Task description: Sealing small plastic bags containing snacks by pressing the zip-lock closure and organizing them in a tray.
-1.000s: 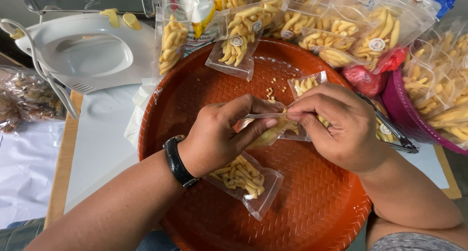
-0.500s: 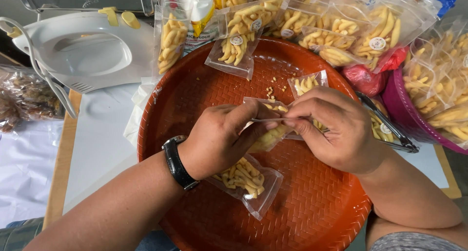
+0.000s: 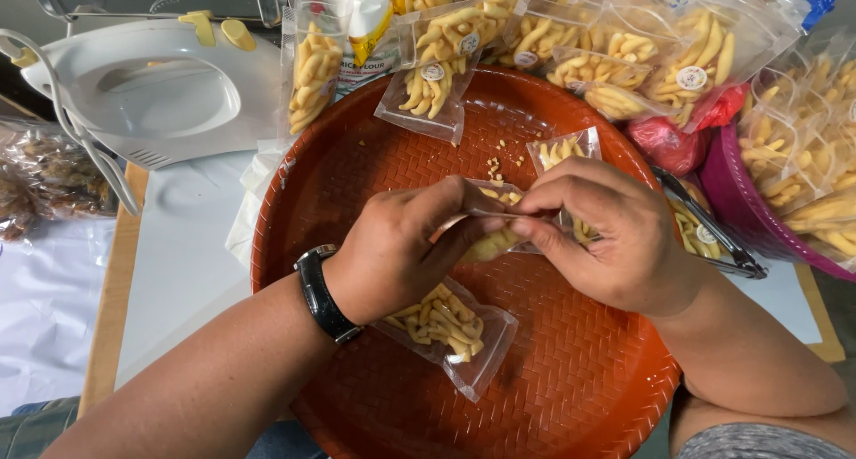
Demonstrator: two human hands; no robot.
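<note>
Snack bag, a small clear plastic pouch partly filled with pale yellow finger-shaped sticks, is held over the middle of a round orange woven tray. It is pinched at its open top edge between the thumb and fingers of the left hand and the right hand, which are drawn close together around it; both hands are closed on the pouch, none of the fingers spread. A black watch is worn on the left wrist.

Judged from how things lie, the work is well along but not finished. One filled pouch is laid on the tray just below the left hand, another just beyond the right hand, and a few crumbs are scattered between them. A large heap of filled, stickered pouches is stacked along the far rim, and more are gathered in a purple basin to the right. Whether the held pouch is already sealed cannot be told. Metal tongs are seen beside the tray's right rim, and a white plastic appliance is set on the table at the far left.
</note>
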